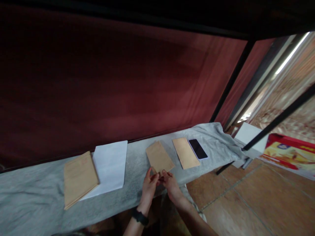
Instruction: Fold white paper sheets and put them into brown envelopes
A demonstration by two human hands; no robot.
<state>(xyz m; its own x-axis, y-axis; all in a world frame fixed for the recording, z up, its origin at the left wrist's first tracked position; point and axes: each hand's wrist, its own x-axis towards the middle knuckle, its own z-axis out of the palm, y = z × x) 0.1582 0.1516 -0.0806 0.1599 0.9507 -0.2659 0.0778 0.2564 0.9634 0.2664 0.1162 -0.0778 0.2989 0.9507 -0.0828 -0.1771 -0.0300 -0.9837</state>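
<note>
My left hand, with a black watch on its wrist, and my right hand meet at the near edge of a brown envelope lying on the grey-clothed table. Both hands have their fingers pinched together. A small dark, thin thing shows between them; I cannot make out what it is. The fingertips touch or nearly touch the envelope's near corner.
A second brown envelope and a black phone lie to the right. To the left lie a white sheet and a stack of brown envelopes. A red curtain hangs behind. Tiled floor and a white board are at right.
</note>
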